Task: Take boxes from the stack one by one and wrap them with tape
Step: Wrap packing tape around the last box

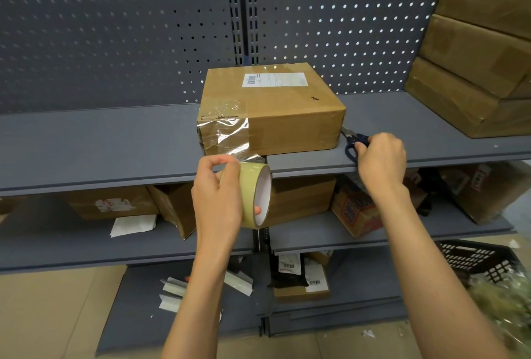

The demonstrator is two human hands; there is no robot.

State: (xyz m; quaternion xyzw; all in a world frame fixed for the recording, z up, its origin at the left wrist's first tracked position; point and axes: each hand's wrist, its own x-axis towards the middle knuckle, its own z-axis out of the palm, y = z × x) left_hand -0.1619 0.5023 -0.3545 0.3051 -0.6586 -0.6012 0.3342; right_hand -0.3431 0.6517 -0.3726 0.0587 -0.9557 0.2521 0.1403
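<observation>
While the left hand [217, 195] grips the tape roll [254, 195] just below the front edge of the grey shelf [115, 140], its fingers are curled round the roll, thumb and forefinger pinching the outer band at the top and one fingertip showing inside the white core. From the top of the roll, right beside those pinching fingers, a clear strip of tape [227, 134] runs up the near left corner of the cardboard box [273, 108] and over onto its top face, wrinkled and shiny where it sticks. That box sits on the shelf directly beyond the left hand's fingers, a white printed label [274, 79] on its top toward the back. To the right, the right hand [380, 157] rests at the shelf's front edge, its fingers curled onto the dark blue handles of the scissors [355, 143]; the metal blades point away from the fingertips toward the box's right lower corner, lying flat on the shelf and just beside the box. Further right and beyond that hand, well apart from its fingers, stands the stack of boxes [474, 57], brown cartons piled against the perforated back panel [115, 28]. Below both wrists, lower shelves hold assorted cartons and papers, and a dark plastic crate [474, 258] sits near the right forearm.
</observation>
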